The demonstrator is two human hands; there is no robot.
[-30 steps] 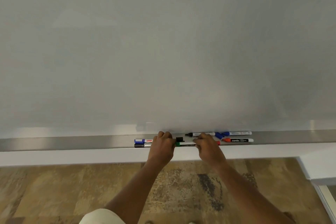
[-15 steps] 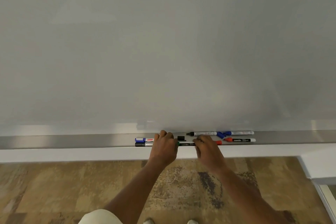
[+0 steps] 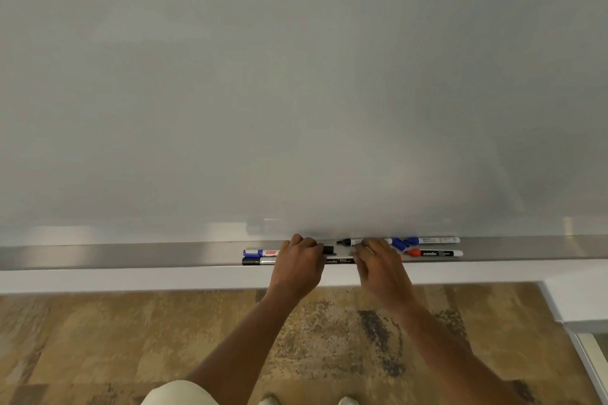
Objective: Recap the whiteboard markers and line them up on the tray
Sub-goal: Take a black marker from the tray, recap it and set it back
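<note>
A metal tray (image 3: 164,255) runs along the bottom of the whiteboard. My left hand (image 3: 301,265) and my right hand (image 3: 381,263) both close on the ends of a black-labelled camlin marker (image 3: 339,261) lying at the tray's front edge. Both of its ends are hidden by my fingers. A loose black cap (image 3: 329,250) lies just behind it. At the back lie an uncapped black-tipped marker (image 3: 353,242), a loose blue cap (image 3: 399,243) and a blue marker (image 3: 434,240). A red camlin marker (image 3: 434,253) lies to the right. A blue marker (image 3: 260,252) and a black marker (image 3: 258,261) lie capped at the left.
The whiteboard (image 3: 296,92) fills the view above the tray. Below it is a white ledge (image 3: 131,279), then a brown patterned floor (image 3: 98,339). A white frame corner (image 3: 566,306) juts out at the lower right.
My left hand has slid right over the marker's green end, which showed before. The gap between my hands has narrowed. The other markers have not moved.
</note>
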